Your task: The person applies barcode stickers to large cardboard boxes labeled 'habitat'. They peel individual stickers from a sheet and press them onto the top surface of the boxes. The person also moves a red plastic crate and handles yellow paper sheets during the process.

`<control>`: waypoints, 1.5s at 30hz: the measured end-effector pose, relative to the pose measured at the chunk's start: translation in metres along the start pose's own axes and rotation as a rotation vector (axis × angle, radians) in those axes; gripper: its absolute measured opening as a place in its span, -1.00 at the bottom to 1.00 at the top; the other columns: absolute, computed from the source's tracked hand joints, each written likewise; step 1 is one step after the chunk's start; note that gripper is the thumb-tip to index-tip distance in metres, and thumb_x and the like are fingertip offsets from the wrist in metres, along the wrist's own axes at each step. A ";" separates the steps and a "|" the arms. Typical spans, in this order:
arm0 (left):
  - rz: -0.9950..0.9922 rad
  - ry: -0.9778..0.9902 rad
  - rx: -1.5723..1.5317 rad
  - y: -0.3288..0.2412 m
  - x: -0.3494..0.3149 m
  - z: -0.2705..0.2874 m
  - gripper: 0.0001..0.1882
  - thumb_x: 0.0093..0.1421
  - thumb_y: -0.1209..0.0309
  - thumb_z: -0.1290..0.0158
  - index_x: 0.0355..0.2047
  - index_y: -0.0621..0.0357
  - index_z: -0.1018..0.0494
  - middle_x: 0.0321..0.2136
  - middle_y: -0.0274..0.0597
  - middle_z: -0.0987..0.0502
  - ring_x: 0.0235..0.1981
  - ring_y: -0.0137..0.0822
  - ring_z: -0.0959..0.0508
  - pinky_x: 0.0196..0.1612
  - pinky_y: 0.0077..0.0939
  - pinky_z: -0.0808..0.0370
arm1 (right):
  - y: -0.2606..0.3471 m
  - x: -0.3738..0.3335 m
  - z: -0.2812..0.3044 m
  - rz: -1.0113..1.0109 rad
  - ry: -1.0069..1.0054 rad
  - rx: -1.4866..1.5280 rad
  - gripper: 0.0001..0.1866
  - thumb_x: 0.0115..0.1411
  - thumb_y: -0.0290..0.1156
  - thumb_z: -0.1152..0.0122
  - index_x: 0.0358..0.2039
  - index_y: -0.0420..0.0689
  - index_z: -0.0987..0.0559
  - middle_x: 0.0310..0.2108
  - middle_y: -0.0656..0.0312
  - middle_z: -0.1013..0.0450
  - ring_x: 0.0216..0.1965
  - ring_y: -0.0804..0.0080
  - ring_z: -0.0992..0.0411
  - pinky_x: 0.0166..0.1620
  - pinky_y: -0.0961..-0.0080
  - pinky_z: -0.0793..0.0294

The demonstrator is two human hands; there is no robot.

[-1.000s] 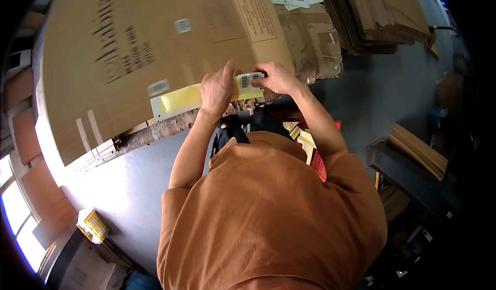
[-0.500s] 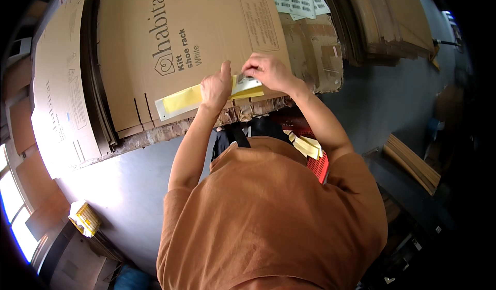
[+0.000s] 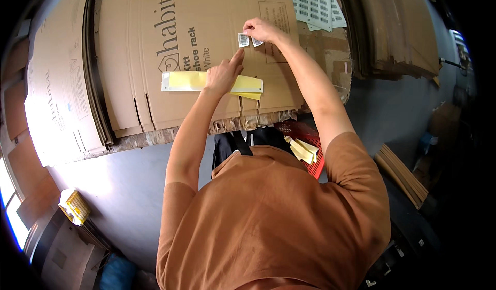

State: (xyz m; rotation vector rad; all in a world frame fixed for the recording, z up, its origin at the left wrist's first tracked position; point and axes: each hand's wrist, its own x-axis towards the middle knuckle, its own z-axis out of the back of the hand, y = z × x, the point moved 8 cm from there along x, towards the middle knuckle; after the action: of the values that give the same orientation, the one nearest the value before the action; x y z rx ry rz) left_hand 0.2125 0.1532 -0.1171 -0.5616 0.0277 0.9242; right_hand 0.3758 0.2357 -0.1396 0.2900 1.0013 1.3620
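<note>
A flat brown cardboard carton [image 3: 222,11] with dark print lies on top of a stack in front of me. My right hand [image 3: 263,30] pinches small white barcode labels. One label [image 3: 243,40] hangs at its fingertips against the carton face, and a second label [image 3: 257,41] shows partly beneath the fingers. Lower down, my left hand [image 3: 223,77] is over a long yellow and white label backing strip [image 3: 183,80], its fingers curled on it. The left index finger stretches up toward the first label. Another yellow strip [image 3: 251,96] peeks out under the first.
Sheets of barcode labels [image 3: 315,6] rest at the stack's far right. More flat cartons stand stacked left [image 3: 62,83] and right [image 3: 392,26]. A red plastic basket [image 3: 316,170] holding used yellow strips [image 3: 305,150] sits beside my body, below the stack's ragged front edge.
My right hand has lifted labels off the strip and moved up and away onto the carton's printed face. My left hand has shifted slightly right, its index finger now pointing up toward the labels.
</note>
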 end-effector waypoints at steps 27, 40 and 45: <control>-0.159 -0.072 0.190 0.032 -0.141 -0.020 -0.50 0.18 0.26 -0.03 0.15 -0.19 -0.27 -0.52 -0.20 -0.52 -0.53 -0.11 -0.60 -0.44 -0.20 -0.53 | 0.026 -0.162 -0.103 -0.244 -0.433 1.133 -0.49 0.04 -0.67 -0.30 0.04 -0.26 -0.42 -0.37 0.19 -0.51 -0.39 0.58 -0.45 -0.38 0.71 -0.41; -0.297 -0.410 0.083 0.025 -0.161 0.008 -0.80 0.09 0.39 -0.09 -0.25 0.02 -0.39 -0.30 -0.23 -0.50 -0.51 -0.22 -0.57 -0.46 -0.34 -0.50 | 0.039 -0.155 -0.184 -0.342 -0.678 1.273 -0.62 0.06 -0.67 -0.26 -0.08 -0.30 -0.44 -0.44 0.18 -0.52 -0.60 0.63 -0.35 -0.57 0.69 -0.32; -0.330 -0.422 0.136 0.029 -0.156 0.005 -0.52 0.14 0.36 -0.05 0.10 0.09 -0.32 0.12 -0.17 -0.38 -0.44 -0.24 -0.61 -0.43 -0.39 -0.53 | 0.040 -0.147 -0.188 -0.354 -0.688 1.127 -0.69 0.08 -0.63 -0.26 -0.13 -0.27 -0.47 -0.43 0.21 -0.53 -0.59 0.63 -0.38 -0.55 0.67 -0.37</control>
State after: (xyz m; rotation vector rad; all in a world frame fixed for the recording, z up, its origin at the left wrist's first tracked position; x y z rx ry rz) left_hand 0.0937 0.0523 -0.0858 -0.2264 -0.3703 0.6957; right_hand 0.2283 0.0453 -0.1580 1.2538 1.0512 0.1981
